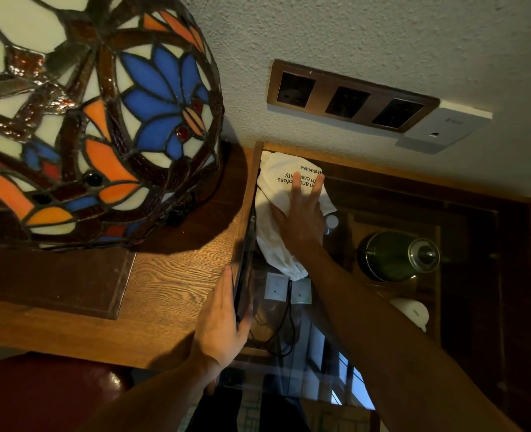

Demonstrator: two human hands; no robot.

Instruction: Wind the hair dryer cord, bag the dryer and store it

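The right hand (303, 213) lies flat and spread, fingers extended, pressing on one white cloth drawstring bag with dark printed lettering (281, 210). The bag sits in the far left corner of a dark wooden compartment (414, 188) set below the level of the wooden worktop (170, 275), its gathered neck pointing toward the person. The dryer itself cannot be seen. The left hand (220, 325) is open too, palm against the edge of a raised dark glass lid (244, 269) that stands on its side at the compartment's left rim, thumb curled round its near edge. One thin black cord (284, 325) loops just near of the bag, beside two small pale square packets (276, 286). To the right, well apart from the bag, lie one dark green round vessel with a metal cap (395, 257) and one white rounded object (412, 311). One stained-glass lamp shade in blue, orange and cream (86, 120) stands on the worktop at left. On the wall, one brown frame holds three dark sockets (350, 96).
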